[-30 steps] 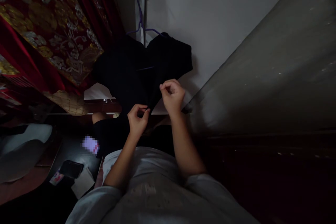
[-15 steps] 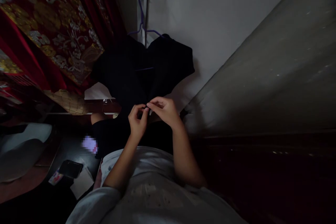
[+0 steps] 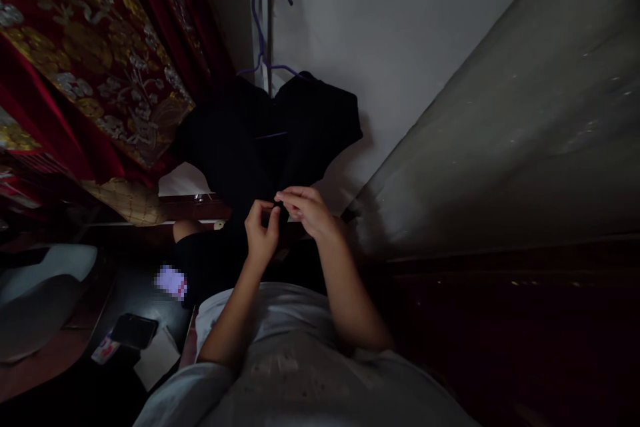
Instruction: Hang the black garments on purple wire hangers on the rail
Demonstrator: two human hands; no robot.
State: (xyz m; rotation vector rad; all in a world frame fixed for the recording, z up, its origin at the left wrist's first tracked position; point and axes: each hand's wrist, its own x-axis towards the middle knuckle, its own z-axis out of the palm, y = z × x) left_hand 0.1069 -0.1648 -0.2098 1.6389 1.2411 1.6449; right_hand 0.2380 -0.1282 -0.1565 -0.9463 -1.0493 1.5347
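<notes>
A black short-sleeved garment (image 3: 320, 120) with a V-shaped front opening hangs on a purple hanger (image 3: 261, 33), in front of a pale wall. Low on its front opening, my left hand (image 3: 263, 227) is closed in a pinch on the dark cloth. Close beside it, my right hand (image 3: 307, 210) has its thumb and fingertips together at the same spot. The fingertips of both hands nearly meet. Any button or other small part between them is too dark and small to make out.
Red cloth with gold and silver embroidery (image 3: 125, 60) hangs at the left. Below it, a dark surface holds a phone (image 3: 134, 331) and a white paper-like item (image 3: 157, 358). A grey slanted panel (image 3: 500, 133) stands at the right. A grey chair-like shape (image 3: 45, 307) is at lower left.
My right hand has turned a little, its fingers now straighter and extended over the left fingertips. The left hand keeps its pinch. The view has shifted slightly.
</notes>
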